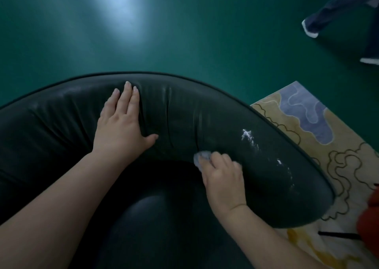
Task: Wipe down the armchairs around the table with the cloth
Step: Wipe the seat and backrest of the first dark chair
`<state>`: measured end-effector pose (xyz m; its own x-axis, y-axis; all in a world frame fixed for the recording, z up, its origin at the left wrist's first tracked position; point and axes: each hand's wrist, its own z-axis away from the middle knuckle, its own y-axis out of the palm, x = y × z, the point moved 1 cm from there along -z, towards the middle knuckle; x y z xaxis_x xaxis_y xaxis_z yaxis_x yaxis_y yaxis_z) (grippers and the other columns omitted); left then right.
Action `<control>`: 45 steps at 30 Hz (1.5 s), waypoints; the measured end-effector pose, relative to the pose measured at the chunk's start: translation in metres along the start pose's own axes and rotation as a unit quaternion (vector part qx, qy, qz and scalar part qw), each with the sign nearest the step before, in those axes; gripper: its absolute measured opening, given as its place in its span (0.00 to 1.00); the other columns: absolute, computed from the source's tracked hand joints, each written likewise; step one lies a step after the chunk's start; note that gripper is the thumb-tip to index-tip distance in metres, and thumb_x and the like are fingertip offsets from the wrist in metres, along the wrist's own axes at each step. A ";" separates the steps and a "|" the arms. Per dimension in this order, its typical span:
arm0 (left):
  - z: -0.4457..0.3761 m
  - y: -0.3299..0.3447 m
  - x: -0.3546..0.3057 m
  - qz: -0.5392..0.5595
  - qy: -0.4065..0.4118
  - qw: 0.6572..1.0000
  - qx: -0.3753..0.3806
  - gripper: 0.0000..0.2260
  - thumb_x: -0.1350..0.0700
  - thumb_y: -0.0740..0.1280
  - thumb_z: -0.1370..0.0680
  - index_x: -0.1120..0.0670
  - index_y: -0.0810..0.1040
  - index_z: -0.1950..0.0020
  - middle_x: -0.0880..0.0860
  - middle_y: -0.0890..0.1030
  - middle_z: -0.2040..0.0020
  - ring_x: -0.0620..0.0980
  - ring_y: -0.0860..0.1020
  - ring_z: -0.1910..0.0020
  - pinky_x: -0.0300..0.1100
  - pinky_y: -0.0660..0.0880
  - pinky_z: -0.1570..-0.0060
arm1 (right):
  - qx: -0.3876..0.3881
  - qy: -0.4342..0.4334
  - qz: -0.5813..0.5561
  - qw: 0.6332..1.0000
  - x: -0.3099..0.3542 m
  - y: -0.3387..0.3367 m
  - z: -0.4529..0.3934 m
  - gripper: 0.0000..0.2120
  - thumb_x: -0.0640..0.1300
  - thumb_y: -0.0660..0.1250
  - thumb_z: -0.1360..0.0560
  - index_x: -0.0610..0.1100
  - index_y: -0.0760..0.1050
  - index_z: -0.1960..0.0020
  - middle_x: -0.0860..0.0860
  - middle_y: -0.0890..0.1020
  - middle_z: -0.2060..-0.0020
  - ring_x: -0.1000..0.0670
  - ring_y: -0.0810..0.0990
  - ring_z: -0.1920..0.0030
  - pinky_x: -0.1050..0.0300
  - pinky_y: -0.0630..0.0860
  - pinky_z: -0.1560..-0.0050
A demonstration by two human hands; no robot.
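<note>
A dark green leather armchair (184, 113) with a curved padded back fills the lower view. My left hand (121, 125) lies flat on the top of the backrest, fingers together and thumb spread. My right hand (222, 176) presses a small crumpled white cloth (200, 158) against the inner side of the backrest. Only a corner of the cloth shows beyond my fingers. White streaks (249, 137) run along the backrest to the right of the cloth. The seat cushion (164, 217) lies below my arms.
A green floor (184, 33) stretches behind the chair. A patterned beige and blue rug (307, 121) lies at the right. Another person's legs and shoes (313, 26) stand at the top right. Something red-orange (369, 217) and a thin black rod (338, 235) sit at the right edge.
</note>
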<state>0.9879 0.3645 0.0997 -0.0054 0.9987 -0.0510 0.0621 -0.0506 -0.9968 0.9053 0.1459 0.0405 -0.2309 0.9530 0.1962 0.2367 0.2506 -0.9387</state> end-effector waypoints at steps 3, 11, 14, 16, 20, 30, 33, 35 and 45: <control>0.000 0.001 -0.001 0.007 -0.003 1.000 -0.003 0.50 0.36 0.69 0.32 0.54 0.43 0.22 0.51 0.43 0.21 0.52 0.43 0.23 0.51 0.47 0.25 | 0.029 0.026 -0.049 0.998 0.000 -0.005 0.028 0.16 0.38 0.79 0.36 0.46 0.83 0.50 0.49 0.77 0.63 0.48 0.76 0.65 0.53 0.74 0.69; 0.018 0.000 -0.048 0.050 0.068 0.995 -0.053 0.44 0.42 0.70 0.31 0.55 0.54 0.22 0.54 0.50 0.21 0.55 0.49 0.24 0.49 0.48 0.25 | -0.174 0.071 -0.051 0.981 -0.033 -0.074 -0.062 0.14 0.46 0.67 0.27 0.46 0.79 0.42 0.45 0.73 0.60 0.44 0.69 0.59 0.51 0.68 0.60; 0.026 0.005 -0.072 0.082 0.083 0.993 -0.037 0.42 0.41 0.69 0.30 0.54 0.54 0.22 0.53 0.50 0.21 0.53 0.48 0.24 0.48 0.48 0.25 | -0.091 0.081 -0.018 0.992 -0.054 -0.066 -0.056 0.14 0.44 0.68 0.26 0.43 0.78 0.40 0.42 0.74 0.58 0.41 0.71 0.56 0.46 0.72 0.57; 0.028 0.011 -0.079 0.085 0.084 0.993 -0.016 0.43 0.40 0.68 0.29 0.53 0.52 0.22 0.51 0.49 0.21 0.52 0.47 0.23 0.48 0.49 0.25 | -0.056 0.053 -0.015 0.997 -0.058 -0.059 -0.022 0.16 0.42 0.70 0.27 0.41 0.78 0.40 0.42 0.75 0.59 0.42 0.71 0.59 0.47 0.71 0.62; 0.036 0.018 -0.083 0.080 0.079 0.994 -0.005 0.43 0.41 0.68 0.28 0.53 0.49 0.22 0.51 0.47 0.21 0.52 0.46 0.23 0.47 0.49 0.25 | -0.017 0.006 -0.043 0.999 -0.057 -0.059 0.033 0.16 0.41 0.73 0.29 0.43 0.79 0.42 0.46 0.74 0.62 0.44 0.72 0.62 0.47 0.72 0.66; 0.045 0.019 -0.120 0.107 0.064 0.992 -0.015 0.42 0.45 0.71 0.28 0.56 0.51 0.22 0.53 0.46 0.21 0.52 0.45 0.24 0.42 0.41 0.27 | -0.054 0.002 -0.003 0.999 -0.080 -0.068 -0.009 0.14 0.43 0.68 0.27 0.44 0.79 0.42 0.43 0.75 0.60 0.41 0.73 0.61 0.45 0.72 0.63; 0.048 0.018 -0.124 0.113 0.062 0.992 -0.008 0.42 0.46 0.71 0.28 0.54 0.51 0.22 0.52 0.45 0.21 0.51 0.45 0.24 0.42 0.43 0.28 | -0.002 -0.032 0.009 0.999 -0.079 -0.062 0.052 0.12 0.41 0.76 0.32 0.46 0.82 0.49 0.47 0.76 0.65 0.44 0.76 0.66 0.48 0.74 0.67; 0.052 0.017 -0.124 0.114 0.065 0.991 0.002 0.42 0.46 0.71 0.28 0.52 0.51 0.22 0.51 0.44 0.21 0.51 0.45 0.24 0.43 0.44 0.28 | 0.022 -0.036 -0.017 0.999 -0.079 -0.063 0.070 0.13 0.40 0.79 0.36 0.45 0.83 0.52 0.47 0.77 0.66 0.45 0.77 0.67 0.51 0.74 0.69; 0.057 0.025 -0.139 0.121 0.048 0.991 -0.003 0.41 0.48 0.70 0.28 0.55 0.51 0.22 0.53 0.45 0.21 0.52 0.45 0.24 0.44 0.43 0.26 | -0.063 -0.039 -0.002 0.997 -0.110 -0.079 0.010 0.15 0.41 0.72 0.29 0.45 0.78 0.43 0.43 0.76 0.60 0.41 0.74 0.61 0.46 0.72 0.63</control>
<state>0.9332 0.2243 0.0779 0.1054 0.9534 -0.2827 0.0565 -0.2896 -0.9555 0.9021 0.0195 0.0904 -0.3039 0.9369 0.1726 0.3512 0.2786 -0.8939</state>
